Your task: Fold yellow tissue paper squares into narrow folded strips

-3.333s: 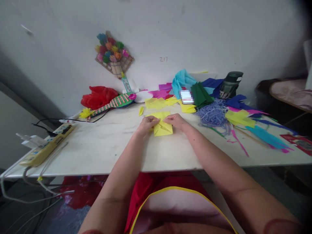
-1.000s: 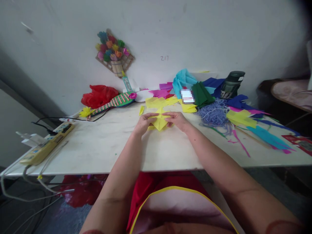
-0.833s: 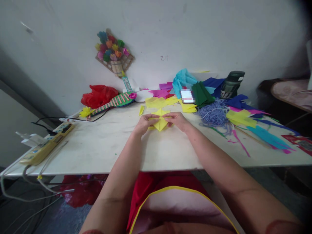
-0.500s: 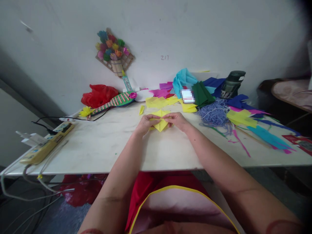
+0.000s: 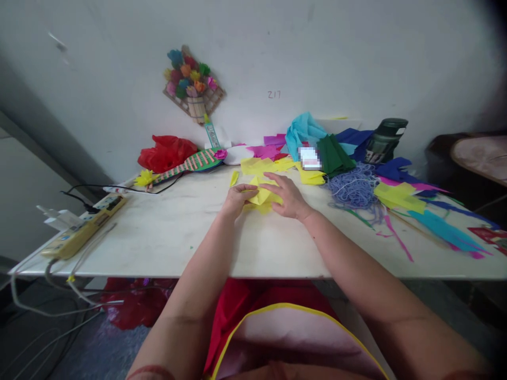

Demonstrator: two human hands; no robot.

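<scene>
A piece of folded yellow crepe paper [image 5: 261,197] is held just over the middle of the white table [image 5: 190,232]. My left hand [image 5: 238,198] pinches its left side between thumb and fingers. On its right side, my right hand [image 5: 288,197] has its fingers spread, with the fingertips over or against the paper; whether they press on it I cannot tell. More flat yellow paper [image 5: 255,166] lies just beyond my hands, and a small folded yellow strip [image 5: 234,178] rests to the left of it.
A heap of bluish-purple yarn [image 5: 352,186], green paper [image 5: 332,153] and a dark bottle [image 5: 386,141] are at the right. Paper scraps [image 5: 443,229] cover the right end. At left lie a power strip [image 5: 83,227], a decorated green pipa-shaped craft [image 5: 198,160] and a red bag [image 5: 168,152].
My right hand has let go of its pinch and spread its fingers. The yellow paper has turned or tilted in my left hand. The view has shifted slightly left.
</scene>
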